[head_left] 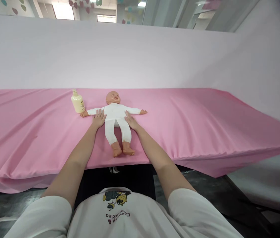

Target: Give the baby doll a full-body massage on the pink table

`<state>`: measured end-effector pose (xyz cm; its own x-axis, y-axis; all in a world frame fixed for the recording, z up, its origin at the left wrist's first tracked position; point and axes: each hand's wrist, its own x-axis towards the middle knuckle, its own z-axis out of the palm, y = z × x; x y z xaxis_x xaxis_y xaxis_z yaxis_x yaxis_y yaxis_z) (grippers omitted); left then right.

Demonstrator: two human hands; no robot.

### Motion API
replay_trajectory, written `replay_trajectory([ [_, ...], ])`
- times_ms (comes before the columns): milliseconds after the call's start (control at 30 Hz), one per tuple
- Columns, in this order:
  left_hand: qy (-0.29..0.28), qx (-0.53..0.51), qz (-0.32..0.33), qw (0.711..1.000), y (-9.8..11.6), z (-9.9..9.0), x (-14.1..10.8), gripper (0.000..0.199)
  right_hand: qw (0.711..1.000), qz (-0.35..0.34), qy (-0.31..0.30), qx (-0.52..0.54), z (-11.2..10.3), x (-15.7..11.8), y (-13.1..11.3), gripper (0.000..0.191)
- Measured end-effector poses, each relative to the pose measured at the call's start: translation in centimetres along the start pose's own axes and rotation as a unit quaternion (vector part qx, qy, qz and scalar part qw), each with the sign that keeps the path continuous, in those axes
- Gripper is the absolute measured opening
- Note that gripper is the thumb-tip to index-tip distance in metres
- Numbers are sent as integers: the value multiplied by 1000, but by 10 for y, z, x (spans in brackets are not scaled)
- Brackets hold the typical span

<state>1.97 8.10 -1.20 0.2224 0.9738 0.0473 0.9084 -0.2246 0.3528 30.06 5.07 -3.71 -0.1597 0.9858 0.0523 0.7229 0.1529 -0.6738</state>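
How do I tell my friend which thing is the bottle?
Find the pink cloth in front of the white wall, then the doll lying on it in white clothes. The bottle is by the doll's hand on your left. Unlike the doll, it is pale yellow with a pump on top and small dark print.

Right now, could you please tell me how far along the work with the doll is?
The doll already looks set in place, on its back on the pink cloth with both arms spread. In progress: the left hand and right hand rest open at its sides. What is left is uncertain; the pump bottle stands beyond both hands, so any step with it seems not under way.
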Motion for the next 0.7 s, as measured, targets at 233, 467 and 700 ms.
replay_trajectory([
  [233, -65, -80, 189, 977, 4, 5, -44, 79, 985, -154, -52, 64, 9, -50, -7, 106],
  [467, -114, -85, 304, 942, -11, 9, -91, 108, 982, -172, -62, 42, 18, -83, 1, 96],
  [700, -105, -7, 227, 968, -36, -9, -78, 88, 993, -104, -42, -23, 5, -92, 10, 81],
])
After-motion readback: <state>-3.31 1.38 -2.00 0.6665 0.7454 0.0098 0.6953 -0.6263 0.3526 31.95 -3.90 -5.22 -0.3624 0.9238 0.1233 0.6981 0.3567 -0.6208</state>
